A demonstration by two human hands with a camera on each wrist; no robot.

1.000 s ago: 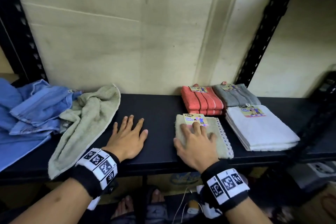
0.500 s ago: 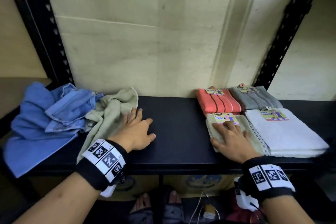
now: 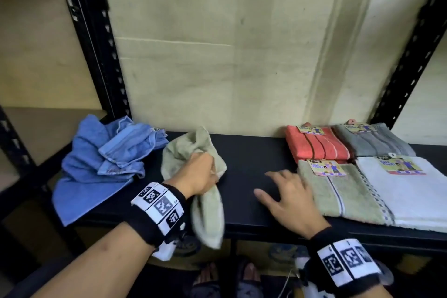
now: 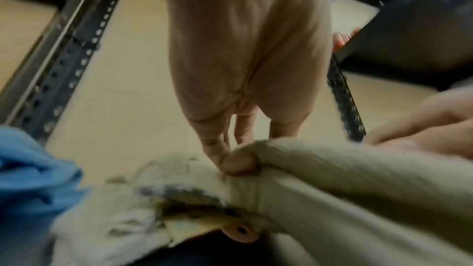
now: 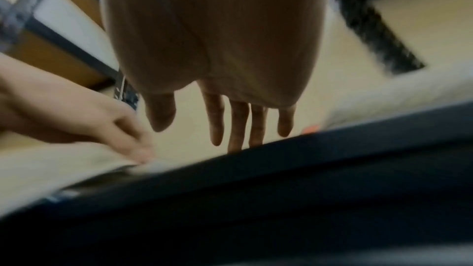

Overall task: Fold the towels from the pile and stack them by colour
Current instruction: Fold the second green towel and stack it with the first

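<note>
Head view: both hands over black shelf (image 3: 244,152), well apart.
Left hand (image 3: 198,173): fingers curled round loose green towel (image 3: 208,215), thumb pinching a fold in left wrist view (image 4: 238,164); wrist band with markers.
Loose green towel: bunched at hand, lower end hangs over shelf front edge, upper part lies on shelf by the wall.
Right hand (image 3: 287,197): empty, fingers spread and straight, palm down over bare shelf, fingertips at left edge of folded green towel (image 3: 338,191); contact unclear.
Blue towels (image 3: 101,164): crumpled pile, left of loose green towel, touching it.
Folded stacks, right: orange towel (image 3: 314,145) and grey towel (image 3: 372,140) at back, folded green towel and white towel (image 3: 411,191) in front, paper labels on top.
Rack posts (image 3: 96,43): black, perforated, either side of the shelf.
Below the shelf: person's feet (image 3: 227,276) in sandals.
</note>
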